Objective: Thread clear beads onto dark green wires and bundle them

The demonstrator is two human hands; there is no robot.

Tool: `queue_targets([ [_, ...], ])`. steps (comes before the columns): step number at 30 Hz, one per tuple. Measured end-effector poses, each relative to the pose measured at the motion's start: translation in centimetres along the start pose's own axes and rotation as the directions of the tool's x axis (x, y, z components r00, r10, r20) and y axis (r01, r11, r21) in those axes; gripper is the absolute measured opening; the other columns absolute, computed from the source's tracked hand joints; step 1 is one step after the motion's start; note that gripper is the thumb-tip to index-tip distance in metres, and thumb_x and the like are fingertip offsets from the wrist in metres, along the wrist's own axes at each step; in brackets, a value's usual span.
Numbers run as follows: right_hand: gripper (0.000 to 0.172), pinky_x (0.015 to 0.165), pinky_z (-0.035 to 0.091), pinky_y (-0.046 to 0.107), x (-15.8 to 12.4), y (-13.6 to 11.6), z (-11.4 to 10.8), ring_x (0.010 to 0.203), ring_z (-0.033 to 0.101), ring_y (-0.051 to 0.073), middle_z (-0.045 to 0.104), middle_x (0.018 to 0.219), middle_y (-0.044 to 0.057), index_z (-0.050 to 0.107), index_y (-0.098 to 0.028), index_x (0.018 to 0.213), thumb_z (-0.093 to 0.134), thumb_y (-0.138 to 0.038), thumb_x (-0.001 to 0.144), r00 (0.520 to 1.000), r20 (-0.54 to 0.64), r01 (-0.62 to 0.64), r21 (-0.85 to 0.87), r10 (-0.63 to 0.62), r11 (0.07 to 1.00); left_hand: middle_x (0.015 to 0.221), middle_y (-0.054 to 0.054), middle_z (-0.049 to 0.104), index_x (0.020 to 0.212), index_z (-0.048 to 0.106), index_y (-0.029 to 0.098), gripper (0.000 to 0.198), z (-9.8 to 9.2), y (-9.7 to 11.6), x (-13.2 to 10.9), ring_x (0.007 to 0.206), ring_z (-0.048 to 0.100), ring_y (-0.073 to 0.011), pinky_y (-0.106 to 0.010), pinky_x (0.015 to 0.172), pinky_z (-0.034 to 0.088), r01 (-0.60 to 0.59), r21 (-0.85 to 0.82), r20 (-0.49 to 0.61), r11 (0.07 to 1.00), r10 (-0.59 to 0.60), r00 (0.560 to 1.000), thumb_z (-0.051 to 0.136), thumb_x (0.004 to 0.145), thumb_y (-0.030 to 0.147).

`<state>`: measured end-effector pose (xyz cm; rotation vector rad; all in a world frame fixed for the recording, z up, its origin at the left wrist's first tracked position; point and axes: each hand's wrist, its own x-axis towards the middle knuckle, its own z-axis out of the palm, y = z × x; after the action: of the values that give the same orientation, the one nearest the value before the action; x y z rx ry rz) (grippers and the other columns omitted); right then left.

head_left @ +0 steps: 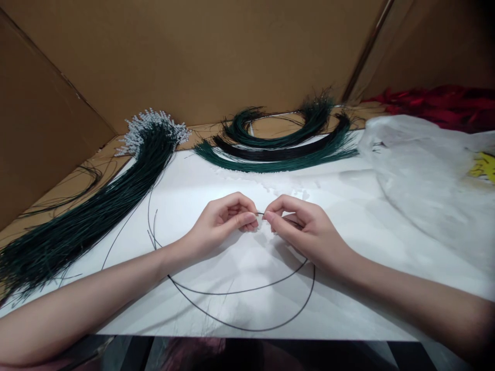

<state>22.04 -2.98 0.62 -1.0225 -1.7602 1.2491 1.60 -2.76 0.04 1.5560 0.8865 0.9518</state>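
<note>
My left hand (234, 219) and my right hand (296, 221) are close together above the white work surface, each pinched between thumb and forefinger. A short stretch of thin dark wire (260, 213) runs across the small gap between them. From under my right hand, two long strands of dark wire (247, 330) curve down and left, passing beneath my left forearm to loose ends beyond it. My fingers hide how the strands join and whether anything tiny is on the wire tip.
To the left lies a thick bundle of dark green wires (127, 196) with white beaded tips (149, 129). Curved bundles of green and black wire (278, 162) lie at the back. A translucent plastic bag (421, 180), red material (448, 105) and yellow pieces (485, 166) are at right. Cardboard walls (193, 56) enclose the back.
</note>
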Motion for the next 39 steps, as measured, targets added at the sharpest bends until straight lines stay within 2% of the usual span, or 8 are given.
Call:
queue_targets([
  [11,0.014,0.05,0.031,0.022,0.07,0.0,0.07,0.056,0.042,0.007,0.053,0.069,-0.002,0.062,-0.016,0.081,0.059,-0.027,0.09,0.999,0.02,0.033,0.009,-0.034,0.999,0.081,-0.003,0.072,0.087,0.068,0.014,0.009,-0.2,0.06,0.16,0.074,0.07,-0.0103,-0.017,0.068,0.056,0.008,-0.053,-0.089,0.999,-0.013,0.996,0.071,0.083,0.021],
  [19,0.014,0.049,0.028,0.022,0.08,0.01,0.13,0.055,0.039,0.007,0.053,0.069,-0.002,0.062,-0.016,0.081,0.059,-0.026,0.09,0.999,0.014,0.045,-0.008,-0.045,0.999,0.082,-0.003,0.072,0.085,0.069,0.014,0.009,-0.31,0.1,0.08,0.075,0.069,-0.0108,-0.018,0.069,0.057,0.006,-0.058,-0.093,0.998,-0.012,0.996,0.073,0.081,0.021],
  [26,0.016,0.048,0.025,0.023,0.01,0.1,0.08,0.051,0.034,0.006,0.049,0.065,-0.004,0.061,-0.016,0.08,0.059,-0.028,0.09,0.999,0.015,0.048,-0.018,-0.048,0.999,0.082,0.0,0.07,0.083,0.069,0.016,0.013,-0.42,-0.23,0.08,0.076,0.066,-0.0076,-0.015,0.072,0.053,-0.034,-0.029,-0.087,0.999,0.031,0.996,0.078,0.075,0.016],
  [39,0.014,0.046,0.024,0.022,0.05,-0.07,0.06,0.051,0.034,0.005,0.048,0.064,-0.004,0.061,-0.015,0.079,0.059,-0.024,0.089,0.997,0.041,0.074,-0.02,-0.073,0.997,0.081,0.001,0.068,0.082,0.067,0.017,0.017,-0.46,-0.09,0.11,0.075,0.065,-0.0083,-0.018,0.073,0.053,-0.07,-0.015,-0.076,0.997,0.069,0.995,0.079,0.072,0.011],
])
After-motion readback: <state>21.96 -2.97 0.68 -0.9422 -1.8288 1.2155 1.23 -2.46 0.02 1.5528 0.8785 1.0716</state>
